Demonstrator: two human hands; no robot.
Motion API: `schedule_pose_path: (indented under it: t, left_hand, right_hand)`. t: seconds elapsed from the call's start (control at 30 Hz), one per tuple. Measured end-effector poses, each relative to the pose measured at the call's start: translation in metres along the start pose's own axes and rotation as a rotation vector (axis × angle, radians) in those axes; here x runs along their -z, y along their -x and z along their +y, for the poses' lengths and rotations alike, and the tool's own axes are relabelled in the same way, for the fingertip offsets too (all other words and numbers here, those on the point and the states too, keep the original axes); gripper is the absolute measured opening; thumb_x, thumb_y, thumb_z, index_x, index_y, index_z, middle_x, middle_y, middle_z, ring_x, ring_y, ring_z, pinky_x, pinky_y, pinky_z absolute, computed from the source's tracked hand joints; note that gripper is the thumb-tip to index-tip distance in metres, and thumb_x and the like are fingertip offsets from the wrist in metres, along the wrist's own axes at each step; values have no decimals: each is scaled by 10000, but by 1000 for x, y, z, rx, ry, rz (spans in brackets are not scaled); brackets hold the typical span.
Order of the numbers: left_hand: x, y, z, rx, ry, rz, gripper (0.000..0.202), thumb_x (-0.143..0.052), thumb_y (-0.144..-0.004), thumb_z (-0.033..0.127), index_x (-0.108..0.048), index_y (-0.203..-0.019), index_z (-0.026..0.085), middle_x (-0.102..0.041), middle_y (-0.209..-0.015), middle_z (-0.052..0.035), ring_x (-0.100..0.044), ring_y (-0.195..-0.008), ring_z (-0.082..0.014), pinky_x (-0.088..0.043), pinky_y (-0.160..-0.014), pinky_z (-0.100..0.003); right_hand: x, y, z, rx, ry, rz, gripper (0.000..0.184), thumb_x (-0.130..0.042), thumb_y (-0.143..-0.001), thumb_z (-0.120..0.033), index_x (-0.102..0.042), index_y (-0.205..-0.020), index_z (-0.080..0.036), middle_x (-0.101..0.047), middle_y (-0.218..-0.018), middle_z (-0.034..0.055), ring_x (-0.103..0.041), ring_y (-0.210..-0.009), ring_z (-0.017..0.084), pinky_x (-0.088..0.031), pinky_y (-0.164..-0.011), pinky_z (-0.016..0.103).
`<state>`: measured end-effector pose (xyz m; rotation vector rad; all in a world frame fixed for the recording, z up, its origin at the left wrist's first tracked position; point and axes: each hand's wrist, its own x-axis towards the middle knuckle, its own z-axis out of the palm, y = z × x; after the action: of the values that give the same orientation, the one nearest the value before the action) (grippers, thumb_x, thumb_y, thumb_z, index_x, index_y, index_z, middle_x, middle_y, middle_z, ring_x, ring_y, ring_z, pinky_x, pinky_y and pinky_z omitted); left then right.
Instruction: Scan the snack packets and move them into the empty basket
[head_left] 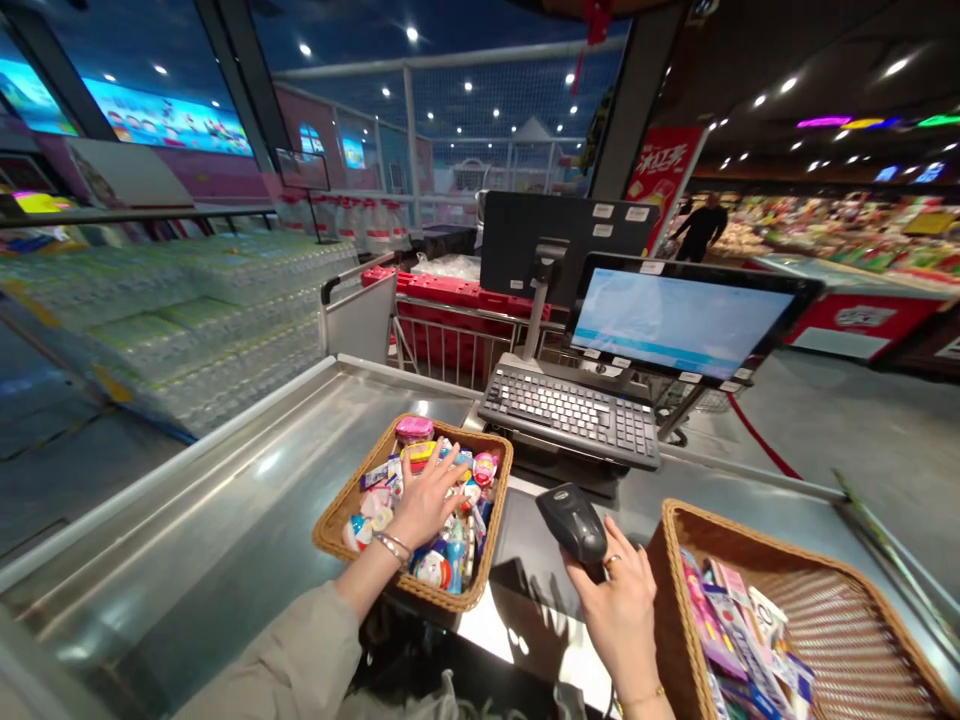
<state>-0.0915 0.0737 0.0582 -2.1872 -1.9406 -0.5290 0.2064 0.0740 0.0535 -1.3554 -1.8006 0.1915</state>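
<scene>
My left hand point(430, 500) lies with its fingers spread over the small packaged goods in a wicker basket point(324, 527) on the metal counter. Around the fingers are a pink-lidded container point(414, 430), a round red-and-white wrapped item point(484, 468) and several egg-shaped packs. Between the two baskets, my right hand point(621, 590) is wrapped around the handle of a black barcode scanner point(571, 520), whose head points up and left. To the right of that hand stands a second wicker basket point(675, 515) with colourful packets point(742, 620) at its left side.
Behind the scanner sit a keyboard point(570, 410) and a lit monitor point(675, 315), with another screen's back point(562, 245) beside it. A shopping cart point(442, 345) stands beyond the counter point(247, 510). Farther off, a person in dark clothes point(703, 228) is near the produce.
</scene>
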Motion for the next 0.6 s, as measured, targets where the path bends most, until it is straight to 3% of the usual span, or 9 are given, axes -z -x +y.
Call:
schedule_pose_path:
  t: [0.3,0.6]
  left_hand:
    - [-11,24,-33,89,-17,-67,458,-563,-899,372,-497,-1349,311,-444,-1483,-94,-293,-1425,-343,58,-1090,-729]
    - [-13,38,-44,220,-50,-83,434,-568,-879,339,-541,-1310,294,-439,-1485,-96,-279,-1424,-375,33,-1062,-771]
  right_hand:
    - [-23,4,-3,-35,-58,-92,306,-613,-736,-426,-696,-912,-190,-686,-1151,145,-558,-1201,337,-222,-1084,598]
    - [-31,7,-16,-13,-69,-162,290,-594,-762,-414,-696,-924,-197,-701,-1117,120,-557,-1204,321,-214,-1092,581]
